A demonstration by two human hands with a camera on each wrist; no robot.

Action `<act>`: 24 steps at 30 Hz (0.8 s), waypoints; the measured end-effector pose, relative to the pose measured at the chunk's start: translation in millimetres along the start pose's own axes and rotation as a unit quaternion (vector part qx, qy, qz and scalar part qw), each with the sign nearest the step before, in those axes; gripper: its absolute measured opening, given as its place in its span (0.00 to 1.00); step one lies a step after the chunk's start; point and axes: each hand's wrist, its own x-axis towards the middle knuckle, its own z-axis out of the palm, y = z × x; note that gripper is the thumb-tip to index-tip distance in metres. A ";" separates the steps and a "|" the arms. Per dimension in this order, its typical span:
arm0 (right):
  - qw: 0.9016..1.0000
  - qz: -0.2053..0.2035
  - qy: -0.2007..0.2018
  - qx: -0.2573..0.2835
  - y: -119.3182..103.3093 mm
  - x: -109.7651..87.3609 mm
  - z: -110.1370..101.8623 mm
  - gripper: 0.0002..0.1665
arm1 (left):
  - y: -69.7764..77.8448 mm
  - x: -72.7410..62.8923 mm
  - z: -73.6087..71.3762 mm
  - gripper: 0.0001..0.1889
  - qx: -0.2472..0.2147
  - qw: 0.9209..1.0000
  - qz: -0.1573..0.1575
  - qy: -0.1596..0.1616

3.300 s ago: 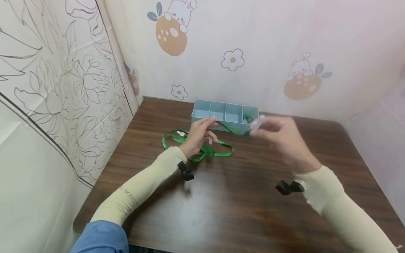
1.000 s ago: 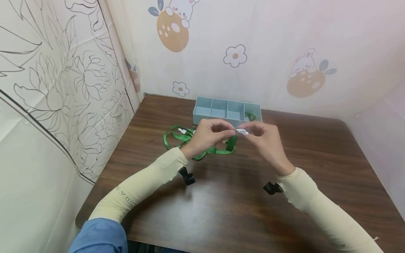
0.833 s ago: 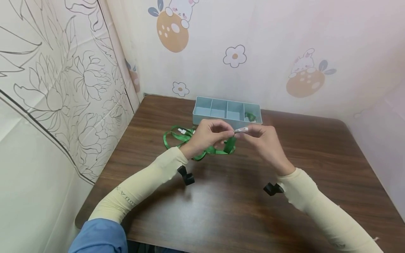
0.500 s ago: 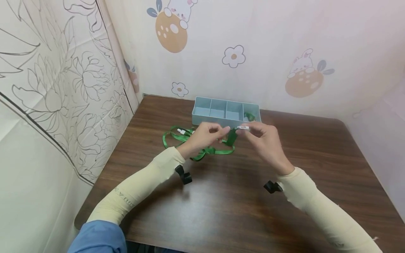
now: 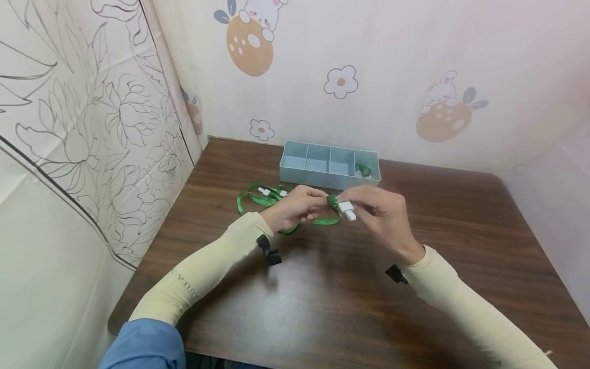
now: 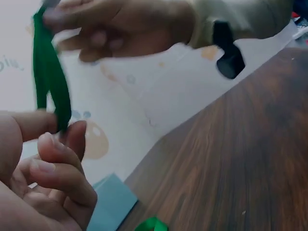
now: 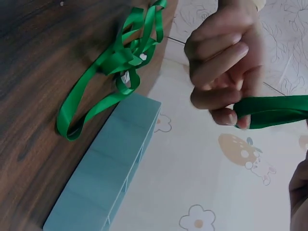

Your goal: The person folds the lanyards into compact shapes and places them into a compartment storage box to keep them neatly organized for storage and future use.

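Above the table, both hands hold a green lanyard (image 5: 333, 201) between them. My left hand (image 5: 295, 207) pinches the ribbon with thumb and forefinger; in the left wrist view the folded ribbon (image 6: 55, 77) runs up from those fingertips to the right hand (image 6: 115, 29). In the head view my right hand (image 5: 384, 212) grips the lanyard's other end, beside a white plastic clip (image 5: 348, 210) that tilts downward. The right wrist view shows the left hand's (image 7: 226, 62) other fingers curled. Only part of the right hand appears there, at the right edge.
Behind the hands, against the wall, stands a blue-grey box (image 5: 313, 178) with several compartments. Its rightmost compartment holds a coiled green lanyard (image 5: 363, 169). More green lanyards (image 5: 258, 199) with white clips lie tangled on the brown table (image 5: 332, 297), left of and below the hands.
Earlier the ribbon was stretched between the hands. Both hands then met at the white clip, and the left fingers came away from it. Now the left hand pinches the ribbon and the clip points downward.
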 end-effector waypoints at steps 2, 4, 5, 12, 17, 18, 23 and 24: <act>1.000 -0.022 -0.010 0.000 -3.1 -2.2 1.4 0.20 | -1.3 1.2 -5.0 0.07 0.002 1.000 0.021 0.007; 0.999 -0.039 -0.018 0.003 -5.0 -5.2 1.6 0.19 | -1.7 2.3 -10.2 0.09 -0.001 0.999 0.047 -0.008; 0.999 -0.042 -0.021 0.010 -5.5 -6.8 1.3 0.19 | -1.9 2.8 -12.8 0.10 0.001 0.998 0.058 -0.023; 0.997 -0.030 -0.034 0.065 -13.2 -9.1 -4.2 0.22 | -3.9 0.8 -26.0 0.12 -0.029 0.986 0.065 -0.152; 0.995 -0.022 -0.043 0.088 -23.9 -4.6 -7.9 0.18 | -4.5 -1.4 -32.2 0.10 -0.061 0.976 0.064 -0.197; 0.994 -0.019 -0.041 0.100 -26.0 -3.7 -8.7 0.16 | -4.5 -1.5 -33.3 0.08 -0.061 0.975 0.067 -0.202; 0.985 0.017 -0.025 0.171 -31.5 -1.9 -12.4 0.13 | -6.0 -0.6 -37.0 0.14 -0.054 0.970 0.098 -0.214; 0.984 0.025 -0.023 0.177 -31.4 -2.2 -13.1 0.14 | -6.3 -0.5 -37.1 0.16 -0.059 0.969 0.106 -0.214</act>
